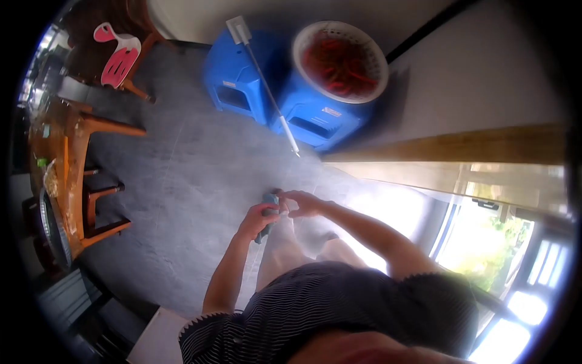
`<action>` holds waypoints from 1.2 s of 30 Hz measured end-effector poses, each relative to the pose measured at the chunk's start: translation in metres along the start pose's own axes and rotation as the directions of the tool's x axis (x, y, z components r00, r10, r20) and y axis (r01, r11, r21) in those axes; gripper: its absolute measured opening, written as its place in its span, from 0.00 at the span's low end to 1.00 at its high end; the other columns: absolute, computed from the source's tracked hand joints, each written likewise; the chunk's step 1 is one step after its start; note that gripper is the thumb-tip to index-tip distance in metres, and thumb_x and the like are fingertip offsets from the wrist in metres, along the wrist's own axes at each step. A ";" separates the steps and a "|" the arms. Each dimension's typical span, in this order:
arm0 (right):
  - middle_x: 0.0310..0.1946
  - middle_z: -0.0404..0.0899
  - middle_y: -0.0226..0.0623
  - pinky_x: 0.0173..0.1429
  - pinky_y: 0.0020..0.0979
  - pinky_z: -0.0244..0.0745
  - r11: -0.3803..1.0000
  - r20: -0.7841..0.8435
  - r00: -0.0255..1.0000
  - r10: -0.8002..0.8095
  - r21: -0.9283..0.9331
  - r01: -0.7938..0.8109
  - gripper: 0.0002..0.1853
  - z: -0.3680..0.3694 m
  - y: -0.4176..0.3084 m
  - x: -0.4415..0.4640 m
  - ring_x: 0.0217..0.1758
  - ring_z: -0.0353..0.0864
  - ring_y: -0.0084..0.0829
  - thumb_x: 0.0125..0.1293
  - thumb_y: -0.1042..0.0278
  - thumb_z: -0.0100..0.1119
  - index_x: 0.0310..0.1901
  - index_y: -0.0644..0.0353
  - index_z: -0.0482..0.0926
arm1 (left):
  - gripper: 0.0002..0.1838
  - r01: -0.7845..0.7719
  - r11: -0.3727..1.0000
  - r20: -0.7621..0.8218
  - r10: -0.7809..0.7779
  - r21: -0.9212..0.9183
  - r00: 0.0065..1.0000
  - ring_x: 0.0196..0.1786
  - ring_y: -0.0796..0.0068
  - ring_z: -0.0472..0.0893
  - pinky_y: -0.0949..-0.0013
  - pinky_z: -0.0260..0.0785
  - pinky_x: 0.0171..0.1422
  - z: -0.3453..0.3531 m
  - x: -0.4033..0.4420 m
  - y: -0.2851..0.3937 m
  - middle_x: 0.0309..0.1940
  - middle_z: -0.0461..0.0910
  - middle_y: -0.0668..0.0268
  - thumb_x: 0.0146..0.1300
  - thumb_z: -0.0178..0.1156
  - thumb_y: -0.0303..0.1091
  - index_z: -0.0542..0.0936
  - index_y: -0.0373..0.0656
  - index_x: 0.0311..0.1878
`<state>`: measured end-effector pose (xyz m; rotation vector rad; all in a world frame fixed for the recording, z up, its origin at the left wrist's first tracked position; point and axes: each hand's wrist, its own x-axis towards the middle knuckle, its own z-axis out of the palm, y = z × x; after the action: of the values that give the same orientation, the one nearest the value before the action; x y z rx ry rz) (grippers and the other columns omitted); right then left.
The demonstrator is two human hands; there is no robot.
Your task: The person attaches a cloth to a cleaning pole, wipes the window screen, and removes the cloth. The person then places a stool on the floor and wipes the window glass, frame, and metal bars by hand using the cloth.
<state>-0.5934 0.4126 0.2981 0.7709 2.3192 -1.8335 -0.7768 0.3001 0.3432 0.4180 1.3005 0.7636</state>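
Observation:
My left hand [257,221] is closed around a small, crumpled blue-green cloth-like item [263,233], which hangs down below the fingers. A lighter blue part [270,199] of it shows above that hand. Close on the right, my right hand [303,204] has its fingers bent inward at the item's upper end. Something pale sits between the two hands, too blurred to name. Both hands are held in front of my legs, above the grey floor.
Two blue plastic stools [291,124] stand ahead, one bearing a white basket [383,67] of red peppers. A long-handled tool [264,79] leans across them. To the left are a wooden table [74,182], wooden stools [100,233] and a pink-and-white seat [121,60]. Bright windows [485,230] are at right.

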 end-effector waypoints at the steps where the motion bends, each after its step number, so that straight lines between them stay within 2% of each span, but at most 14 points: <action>1: 0.43 0.78 0.35 0.52 0.35 0.70 1.000 -0.007 1.000 0.019 -0.009 -0.019 0.34 0.000 -0.010 -0.017 0.48 0.77 0.36 0.45 0.66 0.64 0.59 0.49 0.69 | 0.14 -0.031 0.996 0.071 0.026 0.078 0.997 0.32 0.81 0.72 0.77 0.66 0.37 0.015 0.001 0.010 0.32 0.75 0.70 0.51 0.63 0.24 0.79 0.38 0.44; 4: 0.46 0.77 0.28 0.53 0.44 0.67 0.985 -0.075 0.987 0.144 -0.085 -0.150 0.30 0.007 -0.003 -0.079 0.53 0.73 0.36 0.44 0.62 0.66 0.54 0.47 0.73 | 0.14 -0.139 0.958 0.260 0.071 0.252 0.963 0.31 0.83 0.71 0.78 0.65 0.36 0.067 0.007 0.021 0.32 0.76 0.70 0.51 0.63 0.24 0.79 0.38 0.44; 6: 0.53 0.73 0.23 0.54 0.51 0.63 0.962 -0.103 0.961 0.257 -0.072 -0.265 0.24 0.009 0.011 -0.130 0.60 0.67 0.37 0.45 0.57 0.67 0.47 0.48 0.77 | 0.15 -0.097 0.951 0.350 -0.012 0.293 0.937 0.33 0.82 0.73 0.78 0.67 0.39 0.114 0.003 0.027 0.32 0.77 0.69 0.51 0.62 0.24 0.78 0.38 0.45; 10: 0.49 0.75 0.28 0.53 0.48 0.62 0.966 -0.476 0.858 0.193 -0.062 -0.251 0.21 0.041 0.052 -0.262 0.59 0.67 0.34 0.45 0.52 0.67 0.40 0.54 0.80 | 0.16 -0.147 0.873 0.506 -0.126 0.466 0.853 0.34 0.81 0.75 0.77 0.69 0.39 0.213 0.003 -0.001 0.34 0.78 0.68 0.50 0.61 0.24 0.79 0.38 0.45; 12: 0.43 0.77 0.36 0.50 0.40 0.67 0.966 -0.588 0.801 0.117 -0.119 -0.228 0.23 0.058 0.069 -0.339 0.48 0.75 0.37 0.47 0.56 0.68 0.46 0.52 0.77 | 0.16 -0.227 0.814 0.579 -0.157 0.534 0.800 0.34 0.82 0.75 0.77 0.69 0.39 0.279 -0.006 -0.022 0.34 0.78 0.67 0.50 0.61 0.24 0.79 0.38 0.45; 15: 0.39 0.79 0.40 0.47 0.38 0.69 0.886 -0.459 0.759 0.462 0.266 -0.379 0.25 0.070 0.054 -0.447 0.45 0.77 0.38 0.47 0.53 0.67 0.45 0.57 0.76 | 0.15 -0.314 0.739 0.676 -0.249 0.596 0.694 0.34 0.83 0.76 0.77 0.70 0.40 0.371 -0.018 -0.053 0.34 0.79 0.68 0.51 0.60 0.24 0.79 0.38 0.45; 18: 0.36 0.79 0.46 0.44 0.33 0.71 0.855 -0.648 0.568 0.507 0.464 -0.234 0.26 0.105 0.053 -0.532 0.40 0.78 0.39 0.48 0.54 0.67 0.48 0.57 0.76 | 0.16 -0.425 0.679 0.769 -0.337 0.598 0.544 0.37 0.83 0.76 0.77 0.69 0.42 0.457 -0.030 -0.077 0.35 0.79 0.70 0.51 0.61 0.25 0.78 0.40 0.47; 21: 0.34 0.80 0.39 0.44 0.32 0.72 0.845 -0.707 0.483 0.517 0.510 -0.159 0.26 0.141 0.069 -0.639 0.38 0.79 0.31 0.52 0.55 0.66 0.49 0.61 0.76 | 0.16 -0.537 0.634 0.828 -0.376 0.557 0.415 0.37 0.84 0.75 0.78 0.69 0.43 0.567 -0.059 -0.125 0.35 0.78 0.70 0.52 0.61 0.26 0.79 0.41 0.46; 24: 0.37 0.80 0.35 0.45 0.31 0.71 0.749 -0.662 0.541 0.519 0.657 0.084 0.25 0.145 0.067 -0.686 0.38 0.77 0.27 0.55 0.54 0.64 0.49 0.62 0.76 | 0.16 -0.743 0.479 0.880 -0.335 0.467 0.337 0.38 0.84 0.75 0.77 0.69 0.43 0.624 -0.069 -0.134 0.37 0.78 0.69 0.52 0.61 0.27 0.79 0.40 0.47; 25: 0.38 0.79 0.33 0.46 0.29 0.71 0.726 -0.649 0.518 0.556 0.683 0.076 0.25 0.144 0.062 -0.704 0.39 0.75 0.24 0.58 0.52 0.62 0.50 0.63 0.76 | 0.16 -0.769 0.457 0.890 -0.319 0.447 0.328 0.38 0.84 0.75 0.77 0.69 0.43 0.642 -0.072 -0.138 0.36 0.78 0.70 0.52 0.61 0.27 0.78 0.40 0.47; 27: 0.39 0.79 0.33 0.46 0.28 0.71 0.698 -0.715 0.470 0.518 0.671 0.251 0.25 0.142 0.071 -0.731 0.41 0.75 0.23 0.59 0.51 0.61 0.51 0.63 0.75 | 0.17 -0.820 0.415 0.913 -0.282 0.394 0.295 0.38 0.84 0.74 0.78 0.69 0.43 0.678 -0.070 -0.144 0.36 0.78 0.70 0.52 0.62 0.27 0.78 0.39 0.48; 30: 0.40 0.79 0.33 0.46 0.28 0.71 0.651 -0.746 0.354 0.564 0.665 0.366 0.26 0.115 0.072 -0.790 0.42 0.75 0.23 0.60 0.50 0.60 0.53 0.62 0.74 | 0.18 -0.741 0.384 0.831 -0.325 0.551 0.451 0.41 0.78 0.77 0.71 0.70 0.47 0.717 -0.027 -0.165 0.38 0.80 0.64 0.52 0.63 0.31 0.79 0.40 0.48; 34: 0.43 0.77 0.33 0.51 0.26 0.72 0.595 -0.780 0.124 0.613 0.560 0.576 0.25 0.082 0.105 -0.862 0.44 0.75 0.23 0.61 0.56 0.61 0.54 0.64 0.72 | 0.21 -0.770 0.318 0.821 -0.053 0.554 0.569 0.41 0.75 0.78 0.72 0.71 0.44 0.782 0.016 -0.189 0.40 0.79 0.66 0.53 0.65 0.34 0.78 0.43 0.51; 36: 0.40 0.77 0.29 0.47 0.27 0.72 0.679 -0.813 0.088 0.576 0.535 0.503 0.22 0.069 0.119 -0.901 0.41 0.75 0.21 0.62 0.57 0.61 0.52 0.60 0.72 | 0.20 -0.606 0.515 0.780 -0.239 0.607 0.578 0.44 0.74 0.77 0.70 0.71 0.45 0.833 -0.005 -0.185 0.43 0.79 0.65 0.58 0.61 0.37 0.76 0.43 0.53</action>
<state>0.2249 0.0689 0.5041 3.1720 1.3326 -2.6620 0.0727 0.2819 0.4243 1.5925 0.6026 -0.0414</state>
